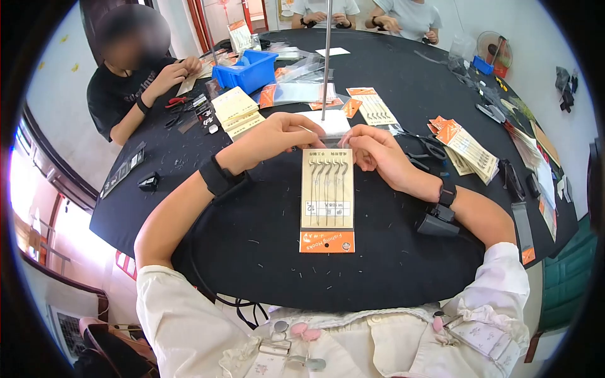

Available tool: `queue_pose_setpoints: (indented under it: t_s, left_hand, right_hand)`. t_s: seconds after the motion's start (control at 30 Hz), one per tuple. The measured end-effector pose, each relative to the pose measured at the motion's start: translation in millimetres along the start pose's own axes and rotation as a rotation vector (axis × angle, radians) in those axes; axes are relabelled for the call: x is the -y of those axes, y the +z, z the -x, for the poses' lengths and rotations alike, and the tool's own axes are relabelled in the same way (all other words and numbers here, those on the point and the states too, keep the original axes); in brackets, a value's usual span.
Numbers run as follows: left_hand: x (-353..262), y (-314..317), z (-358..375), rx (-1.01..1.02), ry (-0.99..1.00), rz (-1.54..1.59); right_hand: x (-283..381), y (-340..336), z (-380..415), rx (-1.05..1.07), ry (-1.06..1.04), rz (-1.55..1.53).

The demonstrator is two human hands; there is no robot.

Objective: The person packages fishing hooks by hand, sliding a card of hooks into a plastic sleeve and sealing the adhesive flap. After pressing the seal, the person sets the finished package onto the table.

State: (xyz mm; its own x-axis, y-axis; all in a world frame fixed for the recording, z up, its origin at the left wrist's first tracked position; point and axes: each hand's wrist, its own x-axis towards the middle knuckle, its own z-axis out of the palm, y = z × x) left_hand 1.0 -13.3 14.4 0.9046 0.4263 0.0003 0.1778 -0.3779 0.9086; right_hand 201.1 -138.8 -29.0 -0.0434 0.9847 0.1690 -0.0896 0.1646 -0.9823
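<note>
A fishing-hook packet [326, 217] lies on the black table in front of me, its orange header end nearest my body. Several hooks with long lines show side by side on its cream card, under clear plastic. At the packet's far end, my left hand [283, 137] pinches the plastic edge at the left corner. My right hand [376, 153] pinches the same edge on the right, thumb and fingers closed together. The fingertips partly cover the plastic opening between them.
A metal rod [328, 63] rises from a white base just beyond my hands. Cream cards [234, 110] and a blue bin [246, 71] stand left, with scissors [428, 146] and packed hooks [467, 148] right. A co-worker [135, 75] sits left; others sit opposite.
</note>
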Motion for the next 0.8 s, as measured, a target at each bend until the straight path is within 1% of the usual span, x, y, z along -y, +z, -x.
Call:
queue_pose_setpoints:
  t_s: [0.03,0.13,0.27,0.43,0.67,0.8]
  left_hand:
    - [3.2,-1.9,-0.5,0.039,0.022,0.027]
    - [2.4,-4.8,0.1,0.046,0.043,0.03]
    - [2.4,-6.4,-0.9,0.004,0.019,0.025]
    - [0.1,-5.7,-0.9,-0.003,-0.013,0.017]
    - [4.0,-8.1,-2.0,0.012,0.016,0.051]
    - [3.8,-8.3,-2.3,0.019,0.035,0.017]
  right_hand:
    - [0.2,-0.9,-0.3,0.012,-0.003,0.004]
    - [3.8,0.7,1.1,0.022,-0.025,0.062]
    - [5.3,2.9,2.7,0.018,-0.068,0.083]
    - [1.5,0.1,1.1,0.013,-0.035,0.045]
    - [0.7,1.0,1.0,-0.004,-0.046,0.084]
    - [-0.5,-0.2,0.1,0.007,-0.033,0.078]
